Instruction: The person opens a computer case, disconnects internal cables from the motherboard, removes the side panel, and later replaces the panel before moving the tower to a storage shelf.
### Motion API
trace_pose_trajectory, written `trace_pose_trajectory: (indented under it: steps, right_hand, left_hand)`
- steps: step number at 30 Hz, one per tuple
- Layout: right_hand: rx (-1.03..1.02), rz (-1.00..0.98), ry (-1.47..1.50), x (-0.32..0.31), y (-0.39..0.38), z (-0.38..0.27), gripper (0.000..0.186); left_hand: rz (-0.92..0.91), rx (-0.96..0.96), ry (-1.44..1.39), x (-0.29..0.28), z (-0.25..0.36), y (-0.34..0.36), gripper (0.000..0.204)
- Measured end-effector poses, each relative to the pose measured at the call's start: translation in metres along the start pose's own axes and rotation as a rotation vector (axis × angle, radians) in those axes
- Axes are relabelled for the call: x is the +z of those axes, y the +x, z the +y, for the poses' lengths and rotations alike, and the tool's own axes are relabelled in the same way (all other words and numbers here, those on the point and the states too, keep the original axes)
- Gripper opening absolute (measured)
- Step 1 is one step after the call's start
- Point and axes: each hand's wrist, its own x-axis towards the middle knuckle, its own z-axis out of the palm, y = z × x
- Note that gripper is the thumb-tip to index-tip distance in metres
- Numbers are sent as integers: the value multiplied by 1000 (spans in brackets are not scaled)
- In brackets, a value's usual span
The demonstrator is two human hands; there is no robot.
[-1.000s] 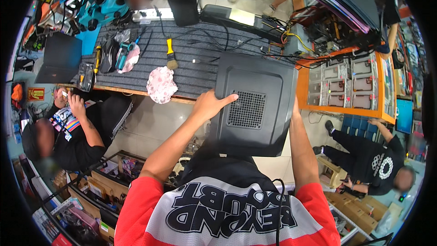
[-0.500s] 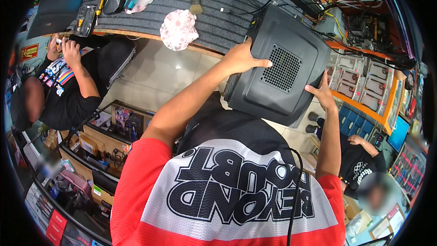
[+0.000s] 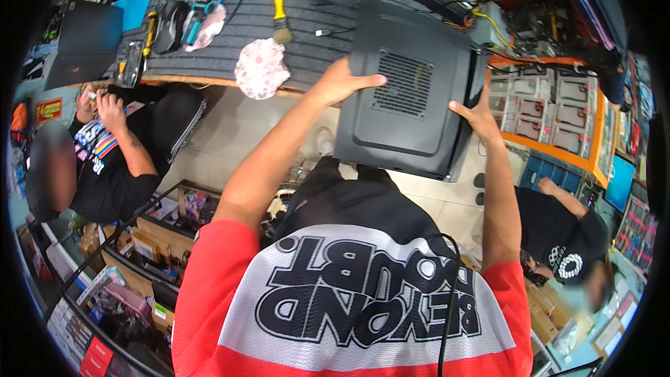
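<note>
A black computer case (image 3: 394, 136) with a perforated vent panel is between my hands at the bench's front edge. My left hand (image 3: 343, 82) grips its left side, thumb lying on the vent. My right hand (image 3: 473, 115) holds the right side near a darker seam, thumb on the edge. Just left of the case are a pink spotted cloth cap or cover (image 3: 259, 66), a yellow-handled brush (image 3: 280, 17) and a cable end (image 3: 322, 32) on the grey striped mat (image 3: 230, 42). What lies beneath the case is hidden.
A seated person (image 3: 122, 167) is at left, another (image 3: 565, 237) at lower right. Tools (image 3: 150, 31) and a dark laptop (image 3: 87, 45) occupy the bench's left. An orange-framed display cabinet (image 3: 530, 112) stands right; cables (image 3: 509, 42) hang above it. Shelves of boxes (image 3: 146, 251) line the lower left.
The case has risen in view and turned, now sitting closer over the bench edge. My hands moved up with it, and my right thumb has come onto its top panel.
</note>
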Motion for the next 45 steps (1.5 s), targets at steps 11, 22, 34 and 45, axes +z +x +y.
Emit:
trace_pose_trajectory:
  steps: [11,22,34,45]
  right_hand:
    - [-226,431,204,-38,-18,17,74]
    - [-326,453,461,-97,-37,29,48]
    - [-244,274,443,-88,-34,45,28]
    - [-626,-466,-470,1,-33,19,19]
  left_hand:
    - [484,218,-11,10,41,-50,38]
    - [758,442,486,-62,142,-197,40]
    - [873,441,782,-30,184,-282,34]
    - [850,273,664,-62,128,-288,21]
